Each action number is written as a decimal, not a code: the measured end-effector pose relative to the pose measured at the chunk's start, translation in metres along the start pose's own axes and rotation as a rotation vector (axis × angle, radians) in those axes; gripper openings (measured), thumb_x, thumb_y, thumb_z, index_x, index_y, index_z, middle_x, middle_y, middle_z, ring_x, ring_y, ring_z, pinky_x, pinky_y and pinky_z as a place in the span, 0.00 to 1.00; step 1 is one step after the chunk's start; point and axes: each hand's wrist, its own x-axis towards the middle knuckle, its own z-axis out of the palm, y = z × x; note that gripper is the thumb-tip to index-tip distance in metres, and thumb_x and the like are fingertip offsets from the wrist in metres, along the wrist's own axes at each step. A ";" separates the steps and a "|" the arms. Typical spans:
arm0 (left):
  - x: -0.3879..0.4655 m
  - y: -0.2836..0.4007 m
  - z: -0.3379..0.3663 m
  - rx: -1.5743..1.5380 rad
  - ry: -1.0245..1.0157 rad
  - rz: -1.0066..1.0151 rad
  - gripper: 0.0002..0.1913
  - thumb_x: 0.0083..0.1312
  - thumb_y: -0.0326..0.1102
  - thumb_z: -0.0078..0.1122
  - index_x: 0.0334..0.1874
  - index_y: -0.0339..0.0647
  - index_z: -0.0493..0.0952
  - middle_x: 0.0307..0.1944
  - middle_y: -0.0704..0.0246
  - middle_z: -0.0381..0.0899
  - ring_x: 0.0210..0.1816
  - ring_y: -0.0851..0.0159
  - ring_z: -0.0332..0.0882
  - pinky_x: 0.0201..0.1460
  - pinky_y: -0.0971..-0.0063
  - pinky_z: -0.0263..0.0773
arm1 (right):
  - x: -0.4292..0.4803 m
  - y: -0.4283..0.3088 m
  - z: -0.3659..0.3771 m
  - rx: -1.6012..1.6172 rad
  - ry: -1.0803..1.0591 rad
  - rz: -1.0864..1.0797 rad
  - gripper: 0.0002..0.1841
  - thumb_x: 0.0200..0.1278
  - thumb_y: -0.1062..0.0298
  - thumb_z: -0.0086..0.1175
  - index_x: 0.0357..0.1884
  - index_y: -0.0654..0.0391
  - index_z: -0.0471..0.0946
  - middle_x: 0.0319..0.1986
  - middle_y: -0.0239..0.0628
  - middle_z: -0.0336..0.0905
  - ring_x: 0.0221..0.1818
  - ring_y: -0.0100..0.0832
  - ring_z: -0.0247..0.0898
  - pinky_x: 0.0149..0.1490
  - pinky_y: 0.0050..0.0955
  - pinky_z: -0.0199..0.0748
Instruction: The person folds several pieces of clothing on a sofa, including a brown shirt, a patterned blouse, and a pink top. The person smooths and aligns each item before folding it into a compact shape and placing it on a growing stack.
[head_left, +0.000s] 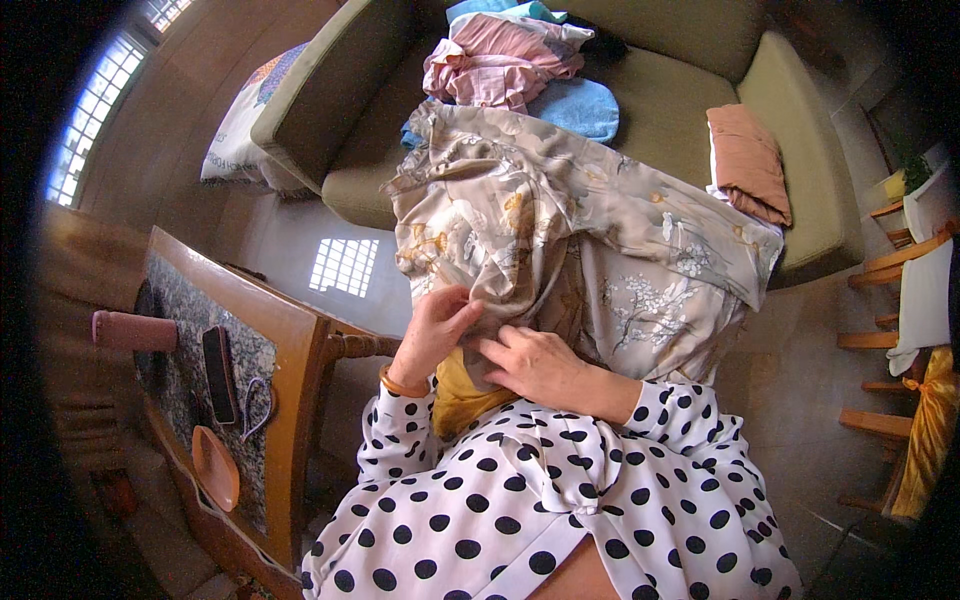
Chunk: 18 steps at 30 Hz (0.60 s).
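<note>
A large beige-grey floral garment (645, 277), satiny and loosely bunched, stretches from my lap up over the sofa's front edge. My left hand (439, 326) pinches a fold near its lower left part, thumb and fingers together. Close beside it, my right hand (536, 367) lies palm down on the cloth, its fingertips gathered at the same spot; what they hold there is partly hidden. Under both hands a mustard-yellow cloth (469, 394) shows on my lap.
On the olive sofa (667, 82) lie a pile of pink clothes (510, 60), a blue cushion-like cloth (577, 109) and a folded brown garment (746, 161). The granite-topped table (255, 360) at left bears a pink tumbler (135, 331), a phone (219, 375) and an orange dish (216, 469). Wooden chairs (877, 424) stand at right.
</note>
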 end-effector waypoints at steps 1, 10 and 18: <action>0.000 0.004 0.003 -0.105 -0.028 -0.038 0.07 0.65 0.30 0.58 0.38 0.32 0.75 0.22 0.78 0.74 0.26 0.81 0.68 0.27 0.85 0.64 | -0.001 0.002 0.005 -0.035 -0.047 0.002 0.20 0.57 0.59 0.57 0.50 0.56 0.75 0.30 0.43 0.74 0.34 0.44 0.77 0.39 0.38 0.77; 0.008 0.042 0.027 -0.569 -0.160 -0.069 0.06 0.69 0.29 0.49 0.46 0.39 0.69 0.34 0.72 0.79 0.31 0.75 0.78 0.34 0.79 0.77 | -0.017 0.001 -0.016 -0.014 0.385 0.077 0.17 0.52 0.55 0.63 0.24 0.58 0.73 0.23 0.45 0.69 0.26 0.45 0.71 0.33 0.43 0.71; 0.058 0.041 0.028 0.377 0.075 0.506 0.26 0.56 0.17 0.52 0.58 0.41 0.66 0.56 0.62 0.69 0.58 0.62 0.69 0.58 0.69 0.67 | -0.043 0.012 -0.072 0.740 0.733 0.439 0.07 0.56 0.83 0.47 0.31 0.57 0.68 0.25 0.21 0.63 0.25 0.12 0.56 0.29 0.14 0.55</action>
